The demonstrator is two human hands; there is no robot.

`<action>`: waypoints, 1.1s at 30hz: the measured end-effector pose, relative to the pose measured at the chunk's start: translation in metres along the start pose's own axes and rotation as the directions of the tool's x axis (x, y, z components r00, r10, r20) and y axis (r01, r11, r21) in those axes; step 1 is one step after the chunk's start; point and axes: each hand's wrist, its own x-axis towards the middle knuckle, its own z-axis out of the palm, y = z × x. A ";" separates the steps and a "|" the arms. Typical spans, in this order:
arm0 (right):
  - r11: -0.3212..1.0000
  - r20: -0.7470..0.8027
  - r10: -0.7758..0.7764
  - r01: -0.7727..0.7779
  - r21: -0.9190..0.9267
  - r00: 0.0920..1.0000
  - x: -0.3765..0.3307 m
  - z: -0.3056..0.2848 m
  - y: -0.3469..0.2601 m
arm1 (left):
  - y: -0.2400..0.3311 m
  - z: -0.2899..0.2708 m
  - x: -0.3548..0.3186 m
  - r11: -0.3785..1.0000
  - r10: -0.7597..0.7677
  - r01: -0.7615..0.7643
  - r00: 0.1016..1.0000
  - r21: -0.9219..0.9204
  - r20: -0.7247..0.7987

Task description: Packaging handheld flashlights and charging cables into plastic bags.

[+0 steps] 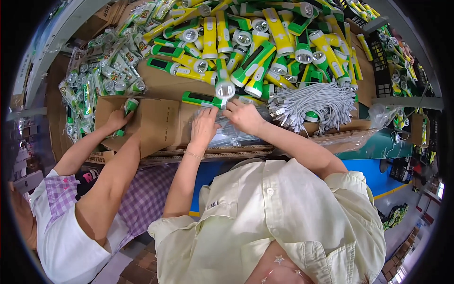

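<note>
1 yellow-green flashlight (223, 79) lies just beyond the wearer's 2 hands (204, 127).

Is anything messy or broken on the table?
Nothing looks clearly broken. The white cables, right of the person's right hand, look messy: they're piled loosely, with a bit of green and white peeking out. The yellow and green flashlights point every which way, too.
</note>
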 end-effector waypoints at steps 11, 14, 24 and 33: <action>0.956 0.145 0.295 -0.291 -0.047 0.945 -0.003 0.009 -0.004 | -0.105 0.026 -0.023 0.585 -0.474 0.725 0.670 -0.365 0.572; 0.952 0.197 0.299 -0.305 -0.001 0.934 -0.002 0.014 0.014 | -0.095 0.020 -0.020 0.205 -0.277 0.743 0.668 -0.637 0.691; 0.389 0.529 0.562 -0.768 0.509 0.636 0.011 0.002 0.013 | -0.040 -0.052 0.072 0.970 -0.159 0.046 0.862 -0.237 -0.482; -0.368 0.524 0.661 -0.376 0.850 0.537 0.004 -0.032 -0.023 | -0.022 -0.064 0.040 0.277 -0.328 0.370 0.904 -0.887 0.275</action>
